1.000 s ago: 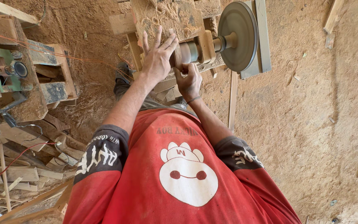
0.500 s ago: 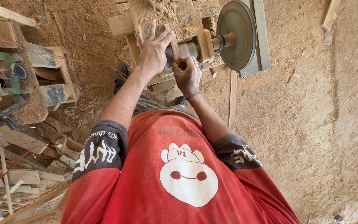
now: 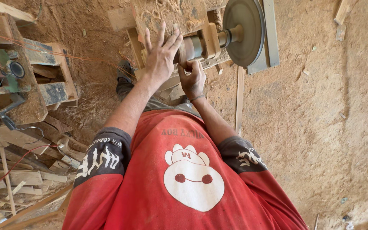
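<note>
I look down my red shirt at a wooden lathe stand (image 3: 158, 17) on a sawdust floor. A metal cylinder (image 3: 194, 46) on a shaft leads to a large grey disc (image 3: 241, 30). My left hand (image 3: 160, 59) lies flat with fingers spread against the stand, just left of the cylinder. My right hand (image 3: 193, 80) is below the cylinder, its fingers curled round a small wooden piece (image 3: 183, 54) held up against the cylinder. What the piece touches is hidden by my fingers.
A dusty wooden machine frame with green metal parts (image 3: 5, 72) and red wires stands at the left. Loose planks and offcuts (image 3: 18, 179) pile up at the lower left. A thin wooden slat (image 3: 239, 98) lies below the disc. Sawdust floor (image 3: 320, 127) spreads to the right.
Both hands stay at the cylinder. My left hand has shifted slightly down against the stand, and my right hand has moved up a little closer to the cylinder.
</note>
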